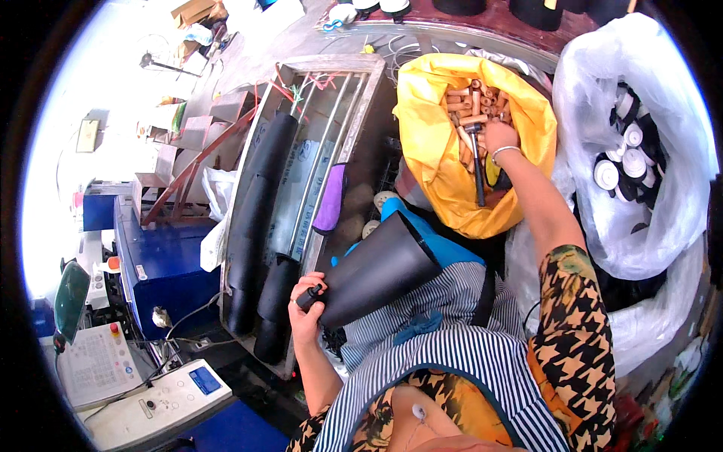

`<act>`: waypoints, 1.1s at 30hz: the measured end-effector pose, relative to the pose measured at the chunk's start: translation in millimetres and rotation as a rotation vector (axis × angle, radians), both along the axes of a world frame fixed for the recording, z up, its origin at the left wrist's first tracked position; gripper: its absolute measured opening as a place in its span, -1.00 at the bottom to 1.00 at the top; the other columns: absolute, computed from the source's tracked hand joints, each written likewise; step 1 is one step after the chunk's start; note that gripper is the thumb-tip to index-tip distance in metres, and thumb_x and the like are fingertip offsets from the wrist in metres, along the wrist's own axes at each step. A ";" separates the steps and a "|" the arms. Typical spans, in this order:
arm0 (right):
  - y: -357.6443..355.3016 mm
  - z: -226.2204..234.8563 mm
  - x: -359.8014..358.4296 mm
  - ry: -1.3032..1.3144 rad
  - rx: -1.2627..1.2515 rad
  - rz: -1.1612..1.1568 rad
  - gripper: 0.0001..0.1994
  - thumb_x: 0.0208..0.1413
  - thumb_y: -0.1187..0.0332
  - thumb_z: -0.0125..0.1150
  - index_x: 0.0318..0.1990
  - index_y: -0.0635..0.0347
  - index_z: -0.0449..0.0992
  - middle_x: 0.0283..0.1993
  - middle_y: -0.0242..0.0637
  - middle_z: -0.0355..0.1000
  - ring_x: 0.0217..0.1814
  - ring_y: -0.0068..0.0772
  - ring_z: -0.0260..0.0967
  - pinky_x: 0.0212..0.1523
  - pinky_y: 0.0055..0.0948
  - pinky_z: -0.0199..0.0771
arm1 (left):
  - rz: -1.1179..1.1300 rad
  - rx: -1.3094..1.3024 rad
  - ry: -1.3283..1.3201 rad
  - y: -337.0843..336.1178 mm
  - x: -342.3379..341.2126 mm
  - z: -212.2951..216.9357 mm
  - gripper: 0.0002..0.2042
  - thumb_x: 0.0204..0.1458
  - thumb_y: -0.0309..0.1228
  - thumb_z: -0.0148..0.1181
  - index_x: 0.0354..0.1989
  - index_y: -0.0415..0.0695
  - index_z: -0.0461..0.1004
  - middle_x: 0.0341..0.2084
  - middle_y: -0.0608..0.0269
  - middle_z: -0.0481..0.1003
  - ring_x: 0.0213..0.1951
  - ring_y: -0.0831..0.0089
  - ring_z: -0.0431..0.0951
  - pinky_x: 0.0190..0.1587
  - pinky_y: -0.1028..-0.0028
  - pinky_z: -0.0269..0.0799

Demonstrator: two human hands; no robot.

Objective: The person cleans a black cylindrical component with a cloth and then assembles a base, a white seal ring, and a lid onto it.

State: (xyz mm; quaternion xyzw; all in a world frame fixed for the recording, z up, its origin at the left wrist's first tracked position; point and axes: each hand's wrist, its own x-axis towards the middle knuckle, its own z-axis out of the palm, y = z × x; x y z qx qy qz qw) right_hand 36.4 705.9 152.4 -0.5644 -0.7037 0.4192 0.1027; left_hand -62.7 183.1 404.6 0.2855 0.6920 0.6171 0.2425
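My left hand is closed around the narrow end of a black, tapered tube, which lies tilted across my lap with its wide mouth to the right. A small black cylindrical fitting shows at the fingers of that hand. My right hand reaches into a yellow bag of tan, hollow cylinders. Its fingers curl down among them, and what they grip is hidden. A hammer with a dark handle lies in the bag, its head just left of my right hand.
A metal-framed rack on the left holds black tubes and a purple cloth pad. At right, a clear plastic bag contains black-and-white round parts. A control panel and a blue machine stand at far left.
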 end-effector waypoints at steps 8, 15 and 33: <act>-5.5 6.7 10.8 -0.288 0.297 0.241 -0.72 0.24 0.33 0.00 0.04 0.25 0.42 -0.23 0.02 0.55 -0.19 0.08 0.53 -0.17 -0.10 0.52 | 0.012 -0.076 0.060 -8.5 3.1 4.1 -0.58 -0.07 -0.20 0.43 -0.17 -0.17 0.39 -0.21 0.12 0.46 0.02 0.17 0.41 0.18 0.13 0.21; -108.6 179.7 82.0 0.654 -0.370 0.333 -0.67 0.15 0.45 0.21 0.07 0.23 0.43 -0.02 -0.21 0.45 -0.06 -0.42 0.40 -0.10 -0.45 0.43 | 0.159 0.142 -0.029 -4.9 23.4 -9.3 -0.50 0.18 0.09 0.02 -0.13 -0.20 0.37 -0.22 0.09 0.47 -0.28 0.43 0.49 0.39 0.14 -0.12; -286.1 279.2 25.8 0.693 0.750 1.359 -0.68 -0.03 0.38 0.26 -0.08 0.22 0.48 -0.28 -0.30 0.37 -0.21 -0.26 0.34 -0.20 -0.33 0.44 | 0.274 0.088 0.306 0.0 55.7 -15.8 -0.71 0.33 -0.25 -0.30 -0.28 -0.13 0.33 -0.48 0.21 0.44 -0.33 0.39 0.45 0.23 0.15 0.07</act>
